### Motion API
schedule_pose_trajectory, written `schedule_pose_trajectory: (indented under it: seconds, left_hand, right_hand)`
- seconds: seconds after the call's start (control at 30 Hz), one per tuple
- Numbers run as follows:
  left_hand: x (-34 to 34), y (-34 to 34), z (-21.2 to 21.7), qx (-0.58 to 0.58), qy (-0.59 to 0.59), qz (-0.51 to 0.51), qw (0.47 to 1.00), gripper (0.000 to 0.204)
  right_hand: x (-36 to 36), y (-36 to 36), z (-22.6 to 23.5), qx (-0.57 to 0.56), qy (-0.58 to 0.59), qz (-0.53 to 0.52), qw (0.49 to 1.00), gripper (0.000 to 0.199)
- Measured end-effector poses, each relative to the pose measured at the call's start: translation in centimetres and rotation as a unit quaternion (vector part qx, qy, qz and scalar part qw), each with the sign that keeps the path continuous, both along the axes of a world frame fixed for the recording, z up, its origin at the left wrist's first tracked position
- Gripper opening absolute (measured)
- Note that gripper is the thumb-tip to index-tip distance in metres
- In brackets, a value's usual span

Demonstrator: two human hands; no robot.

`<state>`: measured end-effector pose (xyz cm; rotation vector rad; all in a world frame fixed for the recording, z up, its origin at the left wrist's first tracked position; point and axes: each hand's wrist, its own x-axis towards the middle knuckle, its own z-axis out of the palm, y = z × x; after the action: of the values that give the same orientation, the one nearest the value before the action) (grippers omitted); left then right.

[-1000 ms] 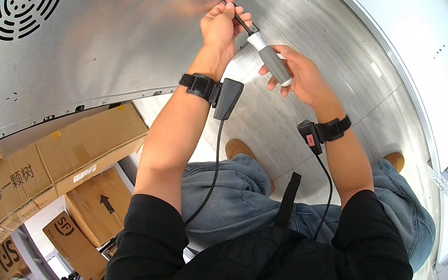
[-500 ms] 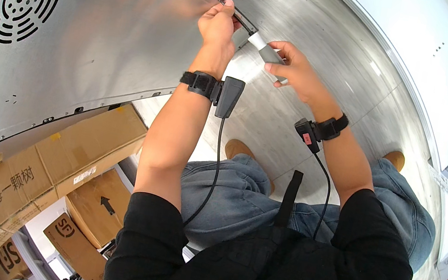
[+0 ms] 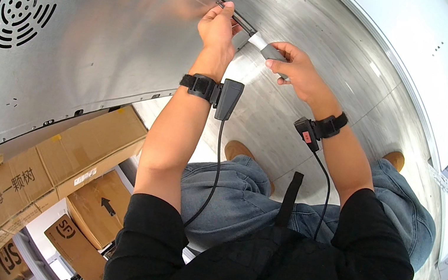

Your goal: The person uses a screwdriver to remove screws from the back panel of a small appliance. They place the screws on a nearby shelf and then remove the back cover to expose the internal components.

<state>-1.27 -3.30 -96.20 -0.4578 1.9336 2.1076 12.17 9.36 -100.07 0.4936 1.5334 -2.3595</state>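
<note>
A large silver metal panel [image 3: 115, 43] with a round vent pattern fills the upper left. At its upper right edge my left hand [image 3: 218, 26] is closed in a pinch, thumb and fingers together. A small dark piece shows by the fingertips; I cannot make out whether it is held. My right hand [image 3: 296, 69] grips a grey handheld tool with a white tapered front end [image 3: 258, 41]. That white end points at the panel's right corner and lies at or very close to it. The tool's exact kind cannot be told.
Cardboard boxes [image 3: 73, 143] are stacked under and beside the panel at the lower left. Grey wood-look floor [image 3: 295, 8] lies beyond my hands. A white wall or cabinet [image 3: 429, 62] curves along the right. Black cables [image 3: 216, 162] run from both wrist straps.
The grey tool and my right fingers have tilted and shifted slightly, with the white end staying near the corner. The panel sits slightly lower in view. My left hand keeps its pinch at the edge.
</note>
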Motion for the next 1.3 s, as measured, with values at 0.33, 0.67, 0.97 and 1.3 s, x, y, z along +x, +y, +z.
schedule_pose_trajectory:
  seconds: [0.33,0.67,0.97,1.3]
  left_hand:
    - [-0.1,-0.2,1.1,0.004,-0.012,-0.016,1.0,0.01]
    - [0.2,0.1,0.8,-0.029,-0.016,-0.021,0.999,0.008]
    - [0.3,0.3,1.5,0.013,-0.038,-0.006,0.999,0.012]
    - [0.3,0.2,1.2,-0.028,-0.022,-0.017,0.999,0.006]
  right_hand:
    - [0.2,0.5,0.4,-0.137,-0.003,0.044,0.99,0.045]
    - [0.3,-1.1,-0.2,0.022,0.014,-0.003,1.0,0.053]
    - [0.5,-0.2,-0.2,-0.128,-0.003,0.008,0.992,0.042]
    - [0.5,-0.9,0.3,-0.054,0.0,-0.028,0.998,0.044]
